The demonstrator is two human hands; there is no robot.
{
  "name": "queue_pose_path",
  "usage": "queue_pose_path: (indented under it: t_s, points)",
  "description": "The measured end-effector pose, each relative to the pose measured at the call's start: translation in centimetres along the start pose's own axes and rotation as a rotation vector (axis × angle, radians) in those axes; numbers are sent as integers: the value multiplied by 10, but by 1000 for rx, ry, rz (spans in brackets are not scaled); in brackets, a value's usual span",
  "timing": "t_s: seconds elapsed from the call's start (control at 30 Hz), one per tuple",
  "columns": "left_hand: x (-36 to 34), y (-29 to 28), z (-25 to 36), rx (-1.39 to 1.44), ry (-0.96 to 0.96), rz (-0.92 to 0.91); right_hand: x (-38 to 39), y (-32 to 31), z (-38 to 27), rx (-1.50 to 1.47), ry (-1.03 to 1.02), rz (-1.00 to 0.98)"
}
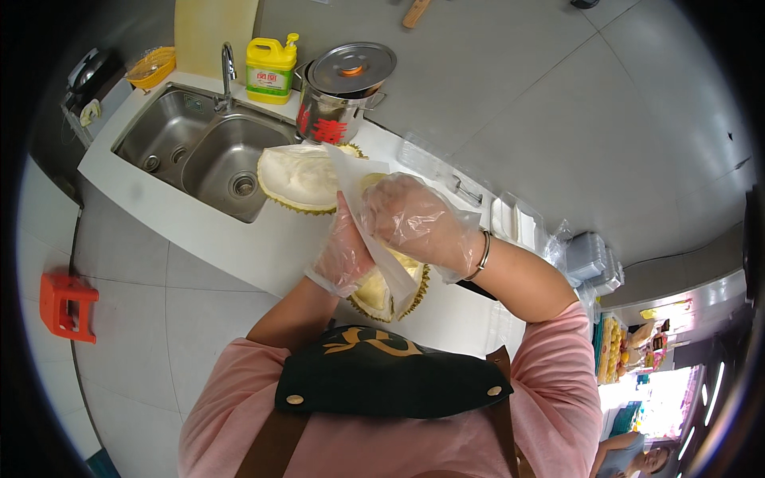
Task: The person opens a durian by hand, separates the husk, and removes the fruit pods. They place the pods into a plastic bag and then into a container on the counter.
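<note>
My left hand (344,251), in a clear plastic glove, is closed on the edge of a white translucent sheet (348,171), thumb pointing up along it. The sheet stands upright between my hands. On its other side my right hand (418,219), gloved and with a bangle at the wrist, is curled; a pale yellow piece shows by its fingers, but what it grips is mostly hidden. Below my hands lies a durian section (373,296) with yellow flesh and a spiky rind. An opened durian husk (295,177) with a whitish inside rests beyond my left hand.
At the left is a double steel sink (231,163) with a tap (229,72). A yellow jug (271,70) and lidded steel pot (328,111) stand behind. White trays (514,223) and clear boxes (588,256) lie right. An orange stool (68,307) is on the floor; a person (629,456) appears lower right.
</note>
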State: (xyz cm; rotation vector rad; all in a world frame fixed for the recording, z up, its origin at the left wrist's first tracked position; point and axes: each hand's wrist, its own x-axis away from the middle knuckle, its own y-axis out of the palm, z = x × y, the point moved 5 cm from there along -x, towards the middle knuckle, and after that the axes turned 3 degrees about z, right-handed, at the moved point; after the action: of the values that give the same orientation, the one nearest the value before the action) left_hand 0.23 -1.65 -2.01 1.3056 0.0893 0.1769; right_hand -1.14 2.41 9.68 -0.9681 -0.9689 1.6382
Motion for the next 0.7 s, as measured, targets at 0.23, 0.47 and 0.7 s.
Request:
queue_pose_path:
  t_s: [0.23, 0.47, 0.7]
  points:
    - [1, 5, -9, 187, -138, 99, 4, -2, 10, 52, 18, -109]
    - [2, 3, -9, 186, -170, 93, 12, -10, 6, 25, -62, 22]
    - [-1, 2, -8, 215, -163, -8, 20, -18, 32, -524, 71, 33]
